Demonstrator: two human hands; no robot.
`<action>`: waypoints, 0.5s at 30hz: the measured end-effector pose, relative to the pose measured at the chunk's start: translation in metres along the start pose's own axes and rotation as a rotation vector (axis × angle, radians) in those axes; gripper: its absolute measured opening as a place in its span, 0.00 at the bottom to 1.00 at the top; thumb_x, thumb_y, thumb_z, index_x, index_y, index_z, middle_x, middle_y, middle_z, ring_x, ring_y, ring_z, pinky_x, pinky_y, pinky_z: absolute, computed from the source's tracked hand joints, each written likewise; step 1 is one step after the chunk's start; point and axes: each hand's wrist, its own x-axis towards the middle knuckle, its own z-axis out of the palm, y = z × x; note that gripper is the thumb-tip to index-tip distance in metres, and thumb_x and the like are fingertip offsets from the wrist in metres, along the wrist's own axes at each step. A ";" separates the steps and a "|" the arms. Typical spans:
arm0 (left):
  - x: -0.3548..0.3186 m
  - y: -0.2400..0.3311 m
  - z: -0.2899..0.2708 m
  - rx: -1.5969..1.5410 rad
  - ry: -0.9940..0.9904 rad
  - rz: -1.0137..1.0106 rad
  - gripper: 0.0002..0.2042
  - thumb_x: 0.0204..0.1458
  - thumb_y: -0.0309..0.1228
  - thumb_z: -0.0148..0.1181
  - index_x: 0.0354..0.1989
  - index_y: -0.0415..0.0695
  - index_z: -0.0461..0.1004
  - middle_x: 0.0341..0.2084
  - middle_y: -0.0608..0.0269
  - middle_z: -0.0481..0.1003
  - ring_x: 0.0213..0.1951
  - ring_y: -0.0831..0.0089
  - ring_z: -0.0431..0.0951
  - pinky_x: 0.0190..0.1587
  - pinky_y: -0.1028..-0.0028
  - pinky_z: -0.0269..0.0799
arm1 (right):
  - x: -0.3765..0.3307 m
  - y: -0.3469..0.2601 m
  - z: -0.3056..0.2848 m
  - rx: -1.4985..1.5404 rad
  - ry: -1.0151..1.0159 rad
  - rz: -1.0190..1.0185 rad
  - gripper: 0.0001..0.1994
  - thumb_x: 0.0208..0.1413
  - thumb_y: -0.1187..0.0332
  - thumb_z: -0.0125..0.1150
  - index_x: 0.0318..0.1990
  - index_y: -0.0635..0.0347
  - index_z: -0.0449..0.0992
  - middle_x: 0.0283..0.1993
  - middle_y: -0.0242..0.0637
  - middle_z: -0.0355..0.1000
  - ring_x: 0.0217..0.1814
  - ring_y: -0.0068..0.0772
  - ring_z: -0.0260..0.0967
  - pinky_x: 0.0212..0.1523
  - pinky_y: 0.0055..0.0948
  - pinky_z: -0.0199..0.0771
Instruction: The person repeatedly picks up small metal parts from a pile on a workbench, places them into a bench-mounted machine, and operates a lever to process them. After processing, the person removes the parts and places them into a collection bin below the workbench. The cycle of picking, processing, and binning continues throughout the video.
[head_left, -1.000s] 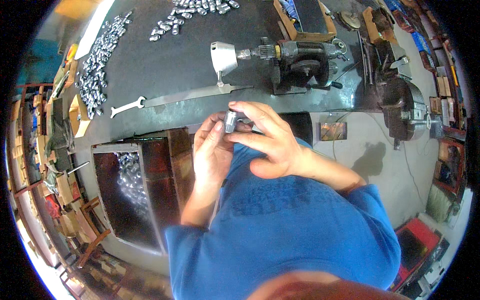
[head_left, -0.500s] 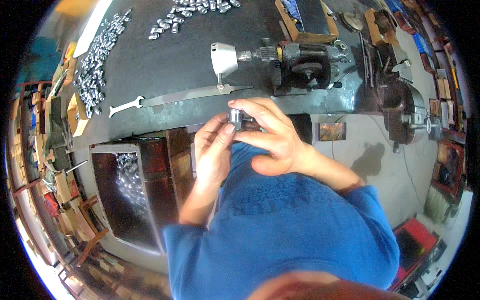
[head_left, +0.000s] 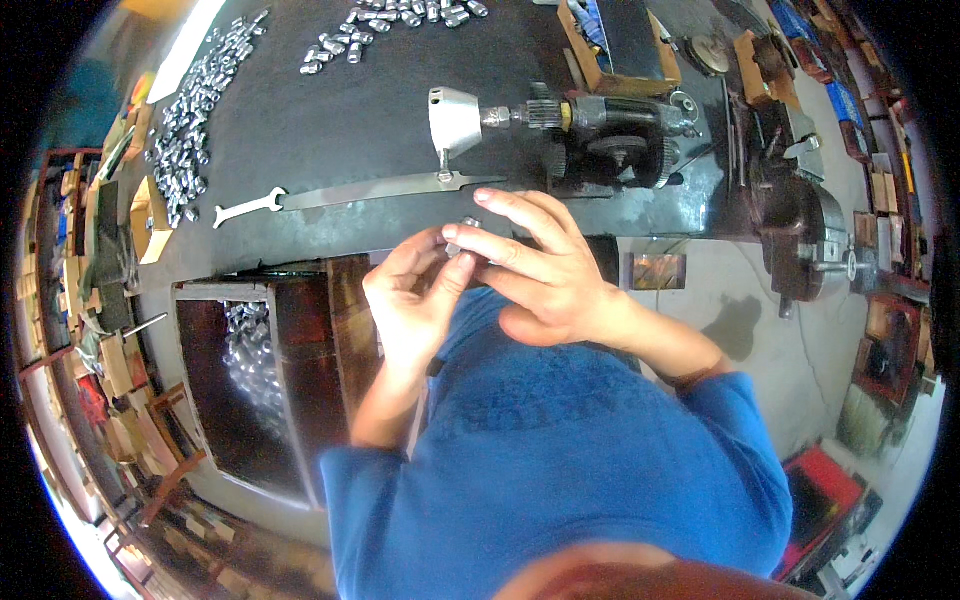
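Note:
My left hand [head_left: 415, 305] and my right hand [head_left: 535, 265] meet in front of my chest, at the near edge of the dark workbench [head_left: 350, 140]. Between their fingertips sits a small silver metal fitting [head_left: 462, 235], mostly covered by fingers. Both hands pinch it, the right from above, the left from below. Just beyond them on the bench lies a long flat metal strip with a wrench end [head_left: 330, 195], and a mounted drill-like machine with a silver cone head [head_left: 560, 115].
Heaps of small silver fittings lie at the bench's far left [head_left: 185, 120] and far middle [head_left: 390, 25]. An open drawer [head_left: 250, 350] below holds more silver parts. A bench vise [head_left: 800, 235] stands at the right. Wooden boxes and tools crowd the far right.
Both hands have shifted slightly up and toward the bench edge with the fitting; the fingers have turned around it.

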 end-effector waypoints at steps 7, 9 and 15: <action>0.016 -0.012 -0.017 -0.256 0.048 0.000 0.11 0.47 0.23 0.56 0.39 0.32 0.68 0.30 0.51 0.74 0.32 0.67 0.76 0.38 0.71 0.73 | -0.023 0.008 -0.008 0.042 -0.085 0.116 0.15 0.25 0.67 0.55 0.26 0.64 0.72 0.53 0.40 0.63 0.59 0.48 0.54 0.52 0.49 0.57; 0.023 -0.007 -0.021 -0.210 0.043 0.018 0.11 0.47 0.22 0.56 0.38 0.33 0.66 0.29 0.50 0.74 0.31 0.65 0.76 0.38 0.69 0.72 | -0.036 0.011 -0.016 0.081 -0.063 0.189 0.16 0.28 0.65 0.54 0.29 0.64 0.73 0.49 0.43 0.65 0.54 0.49 0.59 0.50 0.45 0.60; 0.064 -0.003 -0.036 -0.248 -0.058 0.085 0.11 0.45 0.20 0.56 0.37 0.34 0.67 0.27 0.53 0.74 0.29 0.66 0.75 0.37 0.69 0.71 | -0.086 0.025 -0.039 0.120 0.096 0.544 0.16 0.28 0.70 0.53 0.31 0.64 0.75 0.40 0.45 0.71 0.43 0.45 0.68 0.44 0.35 0.66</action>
